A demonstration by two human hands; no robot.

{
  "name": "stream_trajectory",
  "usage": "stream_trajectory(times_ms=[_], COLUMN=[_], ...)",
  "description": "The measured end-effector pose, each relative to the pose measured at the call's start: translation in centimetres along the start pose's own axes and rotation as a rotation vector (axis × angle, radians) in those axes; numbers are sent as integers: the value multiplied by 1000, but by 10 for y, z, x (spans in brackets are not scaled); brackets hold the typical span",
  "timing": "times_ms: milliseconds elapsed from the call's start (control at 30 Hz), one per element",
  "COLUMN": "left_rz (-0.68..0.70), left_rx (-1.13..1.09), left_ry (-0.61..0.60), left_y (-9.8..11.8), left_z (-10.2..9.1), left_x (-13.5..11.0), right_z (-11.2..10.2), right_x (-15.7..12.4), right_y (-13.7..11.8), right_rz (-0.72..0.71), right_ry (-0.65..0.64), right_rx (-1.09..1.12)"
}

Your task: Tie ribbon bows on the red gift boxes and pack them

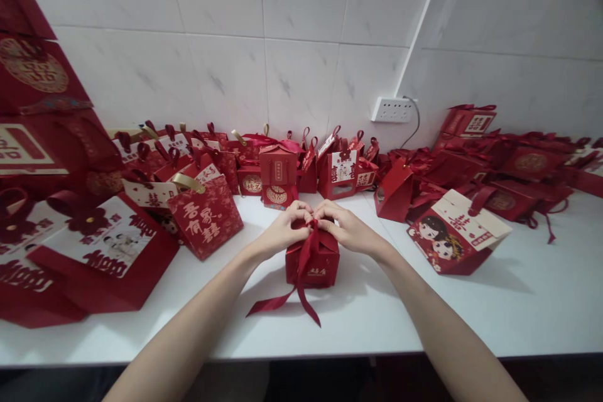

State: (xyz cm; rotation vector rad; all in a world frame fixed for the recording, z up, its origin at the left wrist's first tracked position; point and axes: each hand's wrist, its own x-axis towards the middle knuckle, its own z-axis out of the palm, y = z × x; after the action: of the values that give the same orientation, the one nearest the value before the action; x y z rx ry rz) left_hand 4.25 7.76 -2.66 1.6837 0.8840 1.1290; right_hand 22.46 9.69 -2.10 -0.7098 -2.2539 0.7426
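A small red gift box (320, 267) with gold lettering stands upright on the white table, straight in front of me. Dark red ribbon (306, 257) is gathered at its top, and two tails hang down the front onto the table. My left hand (289, 226) pinches the ribbon at the top left of the box. From the other side, my right hand (342, 224) also has its fingers closed on the ribbon, close to the left fingertips. The fingers partly cover the top of the box and the knot area.
Many red gift boxes (277, 166) line the wall behind. Larger bags (108, 251) and stacked boxes (42, 75) crowd the left. A box with cartoon figures (452, 232) and a pile of boxes (513, 163) lie right. A power socket (393, 110) is on the wall.
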Motion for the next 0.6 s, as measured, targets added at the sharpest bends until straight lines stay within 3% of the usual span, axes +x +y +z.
stream_trajectory(times_ms=[133,233,300,433,500,600], left_rz=[63,124,118,137,161,112], left_rx=[-121,-105,-67,197,242,129], left_ry=[359,485,409,37,-9,27], left_y=[-2,0,1,3,4,7], left_z=[-9,-21,-24,-17,-14,-16], left_x=[6,8,7,2,0,-1], right_z=[-2,-2,-1,1,1,1], right_x=[1,1,1,-1,-1,-2], right_y=[2,3,2,-1,-2,-3], right_rz=[26,48,31,-10,-16,-17], right_ry=[31,27,15,9,5,0], right_rx=[14,20,2,-39,-48,-52])
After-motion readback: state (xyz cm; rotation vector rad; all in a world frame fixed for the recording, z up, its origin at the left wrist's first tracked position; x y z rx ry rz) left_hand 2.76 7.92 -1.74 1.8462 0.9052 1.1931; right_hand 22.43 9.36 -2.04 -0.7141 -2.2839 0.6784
